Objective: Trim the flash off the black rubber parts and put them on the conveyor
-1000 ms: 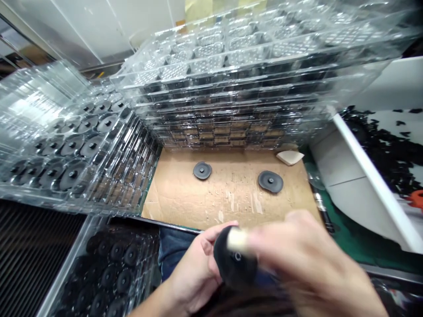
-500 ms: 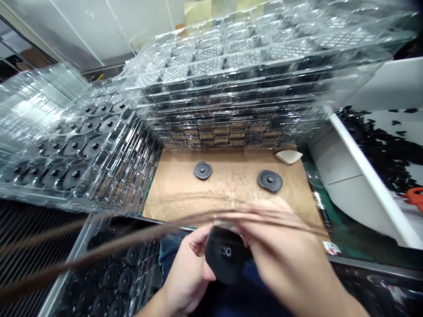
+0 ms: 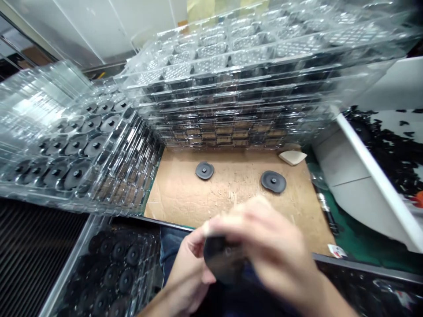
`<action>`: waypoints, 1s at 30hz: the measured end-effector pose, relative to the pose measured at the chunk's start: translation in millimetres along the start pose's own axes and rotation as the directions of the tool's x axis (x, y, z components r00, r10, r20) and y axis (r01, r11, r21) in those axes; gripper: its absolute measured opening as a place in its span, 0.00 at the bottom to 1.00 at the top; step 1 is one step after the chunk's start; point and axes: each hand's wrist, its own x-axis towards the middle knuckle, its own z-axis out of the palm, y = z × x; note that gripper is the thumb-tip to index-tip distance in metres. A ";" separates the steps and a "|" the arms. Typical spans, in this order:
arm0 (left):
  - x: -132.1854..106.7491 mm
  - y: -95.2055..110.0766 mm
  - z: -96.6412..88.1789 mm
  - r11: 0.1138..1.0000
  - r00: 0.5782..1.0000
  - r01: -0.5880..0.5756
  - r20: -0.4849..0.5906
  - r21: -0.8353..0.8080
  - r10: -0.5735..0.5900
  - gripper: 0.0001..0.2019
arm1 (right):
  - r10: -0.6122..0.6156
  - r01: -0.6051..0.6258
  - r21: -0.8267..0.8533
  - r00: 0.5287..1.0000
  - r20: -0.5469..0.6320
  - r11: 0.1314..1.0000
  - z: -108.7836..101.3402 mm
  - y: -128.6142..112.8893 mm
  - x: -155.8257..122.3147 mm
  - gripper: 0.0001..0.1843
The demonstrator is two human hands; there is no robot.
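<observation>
Head view, nearest first: the left hand (image 3: 188, 270) grips a dark disc (image 3: 216, 259) by its left edge, at the near edge of the cardboard (image 3: 178, 196). The right hand (image 3: 274, 246) is together with it, curled over the disc's far and right side; blur hides whether its fingers also hold something. Work on this disc looks under way and not yet done.

Near left, a lower tray (image 3: 150, 257) carries rows of dark discs; whether these are worked or waiting cannot be told. Farther on, a left loose disc (image 3: 205, 170) and a right loose disc (image 3: 273, 181) lie well apart on the cardboard, seemingly left to deal with. A pale wedge (image 3: 292, 157) lies at the far right corner. Left, the top of a tray stack (image 3: 114, 174) has discs seated in its pockets, a part apparently done. Farthest stand stacked transparent trays (image 3: 228, 105).
</observation>
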 end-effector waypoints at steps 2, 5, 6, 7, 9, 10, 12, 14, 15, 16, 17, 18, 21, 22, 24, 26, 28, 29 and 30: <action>-0.5 1.4 -1.5 0.997 0.999 -0.008 0.048 -0.079 0.011 0.35 | 0.218 -0.220 -0.021 0.974 -0.068 0.975 4.3 25.4 -7.2 0.11; -0.4 2.9 -6.2 0.982 0.999 0.004 0.052 -0.191 0.006 0.29 | 0.403 -0.402 -0.085 0.915 -0.014 0.912 25.2 62.5 -33.9 0.11; 0.1 2.8 -7.9 0.978 0.999 0.011 0.042 -0.208 -0.002 0.28 | 0.401 -0.399 -0.087 0.916 0.008 0.913 33.8 71.6 -44.4 0.12; 0.6 2.4 -9.4 0.975 0.999 0.023 0.034 -0.223 -0.016 0.27 | 0.392 -0.389 -0.082 0.920 0.026 0.918 41.3 78.1 -54.0 0.12; 2.0 0.8 -11.1 0.967 0.999 0.048 0.028 -0.249 -0.042 0.27 | 0.387 -0.384 -0.067 0.922 0.032 0.921 48.7 82.1 -65.8 0.12; 2.6 -0.2 -11.2 0.965 0.998 0.052 0.042 -0.258 -0.043 0.28 | 0.393 -0.392 -0.060 0.919 0.025 0.918 47.5 79.2 -66.7 0.12; 3.5 -2.4 -9.6 0.963 0.996 0.044 0.084 -0.266 -0.023 0.30 | 0.415 -0.416 -0.044 0.909 -0.023 0.908 36.6 63.8 -58.9 0.11; 4.0 -4.0 -7.4 0.964 0.995 0.032 0.100 -0.265 -0.005 0.28 | 0.392 -0.398 -0.029 0.911 -0.125 0.917 21.5 38.8 -43.0 0.13; 4.2 -4.5 -6.6 0.964 0.995 0.031 0.096 -0.263 -0.005 0.26 | 0.348 -0.362 -0.028 0.913 -0.214 0.932 15.4 24.9 -34.5 0.14; 4.5 -4.7 -6.2 0.965 0.996 0.038 0.089 -0.259 -0.015 0.24 | 0.239 -0.259 -0.049 0.937 -0.257 0.965 11.1 11.6 -26.6 0.15; 5.0 -4.6 -6.4 0.965 0.996 0.048 0.087 -0.256 -0.026 0.23 | 0.120 -0.144 -0.082 0.962 -0.247 0.986 8.8 -0.1 -20.1 0.15; 5.7 -4.2 -6.9 0.966 0.995 0.059 0.093 -0.253 -0.036 0.22 | 0.030 -0.053 -0.106 0.977 -0.209 0.993 8.1 -9.5 -14.9 0.15; 8.2 -2.8 -8.0 0.970 0.993 0.065 0.115 -0.235 -0.039 0.22 | 0.000 0.002 -0.103 1.000 0.018 0.995 11.6 -22.5 -5.4 0.13; 8.8 -2.7 -7.4 0.972 0.993 0.061 0.114 -0.227 -0.035 0.22 | 0.033 -0.026 -0.101 0.997 0.069 0.995 13.8 -23.0 -3.3 0.13; 8.7 -3.1 -4.8 0.972 0.990 0.070 0.132 -0.223 -0.041 0.18 | 0.054 -0.050 -0.121 0.998 0.029 0.991 19.3 -21.2 -0.3 0.12; 7.5 -3.2 -2.8 0.966 0.981 0.110 0.180 -0.235 -0.068 0.15 | -0.003 -0.015 -0.152 0.994 -0.113 0.988 24.6 -18.2 -1.3 0.13; 6.2 -1.8 -3.9 0.958 0.974 0.143 0.209 -0.250 -0.091 0.16 | -0.078 0.054 -0.130 0.979 -0.190 0.990 25.5 -14.9 -8.3 0.13; 5.9 -0.6 -5.6 0.955 0.974 0.150 0.206 -0.256 -0.098 0.18 | -0.095 0.080 -0.102 0.984 -0.150 0.992 23.3 -13.2 -13.6 0.13; 6.0 0.6 -7.5 0.953 0.973 0.156 0.204 -0.259 -0.104 0.20 | -0.086 0.079 -0.083 0.993 -0.083 0.993 19.4 -11.6 -19.3 0.12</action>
